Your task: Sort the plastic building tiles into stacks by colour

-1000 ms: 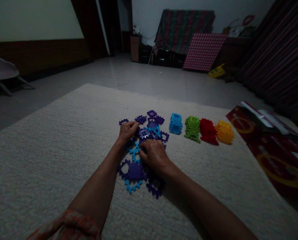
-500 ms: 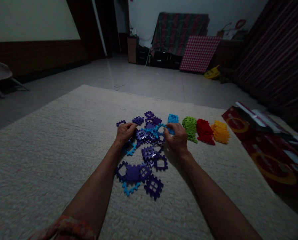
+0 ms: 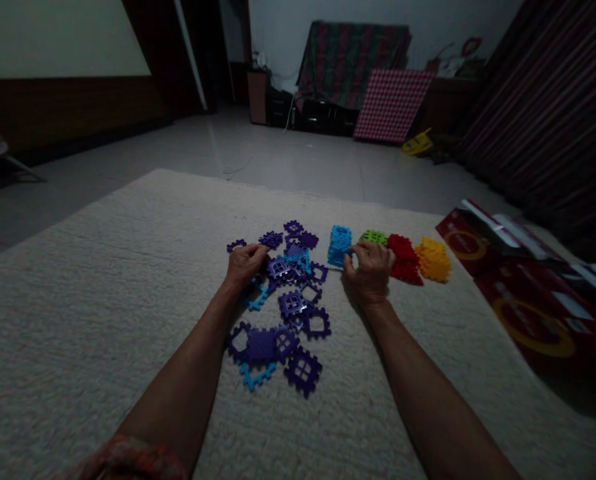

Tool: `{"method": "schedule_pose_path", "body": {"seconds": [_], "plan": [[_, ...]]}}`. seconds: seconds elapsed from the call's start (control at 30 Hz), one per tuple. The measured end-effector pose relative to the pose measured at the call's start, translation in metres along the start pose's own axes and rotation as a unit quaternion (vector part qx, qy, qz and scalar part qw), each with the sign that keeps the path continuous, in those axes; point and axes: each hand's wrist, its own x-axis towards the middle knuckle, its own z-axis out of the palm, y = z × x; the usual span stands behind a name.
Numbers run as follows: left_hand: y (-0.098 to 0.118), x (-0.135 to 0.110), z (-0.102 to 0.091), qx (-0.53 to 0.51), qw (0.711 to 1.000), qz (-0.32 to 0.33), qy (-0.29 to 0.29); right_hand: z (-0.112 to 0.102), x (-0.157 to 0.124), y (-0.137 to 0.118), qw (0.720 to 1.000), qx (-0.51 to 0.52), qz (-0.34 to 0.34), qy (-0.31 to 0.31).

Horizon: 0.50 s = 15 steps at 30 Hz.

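Observation:
My left hand point(image 3: 247, 265) rests at the left side of a loose spread of purple toothed building tiles point(image 3: 292, 303). Its fingers are closed, and what is in them, if anything, is hidden. My right hand point(image 3: 371, 272) is pinched at the lower right edge of a stack of blue building tiles point(image 3: 339, 243), on a blue tile that I cannot separate from the stack. Some light blue tiles point(image 3: 257, 375) lie among the purple ones, several of which have window shapes. A green stack point(image 3: 374, 236) is partly covered by my right hand.
A red stack point(image 3: 403, 257) and a yellow stack point(image 3: 433, 260) stand to the right on the pale rug point(image 3: 143, 267). Red boxes point(image 3: 528, 307) lie along the rug's right side. Farther off are a checked panel point(image 3: 394, 105) and a yellow object point(image 3: 418, 143) on the tiled floor.
My right hand has carried a blue tile from the purple spread rightward to the blue stack. My left hand has stayed by the purple tiles. The view has shifted slightly.

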Motion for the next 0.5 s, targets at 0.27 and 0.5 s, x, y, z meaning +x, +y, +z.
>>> {"method": "schedule_pose_path", "body": {"seconds": [0.27,0.5], "plan": [[0.003,-0.001,0.0,-0.013,1.0,-0.009,0.002,0.006,-0.002,0.004,1.0,-0.004,-0.008,0.015],[0.012,-0.003,-0.003,-0.071,0.996,-0.051,-0.004,0.002,0.0,-0.001,1.0,0.016,-0.022,0.001]]}}
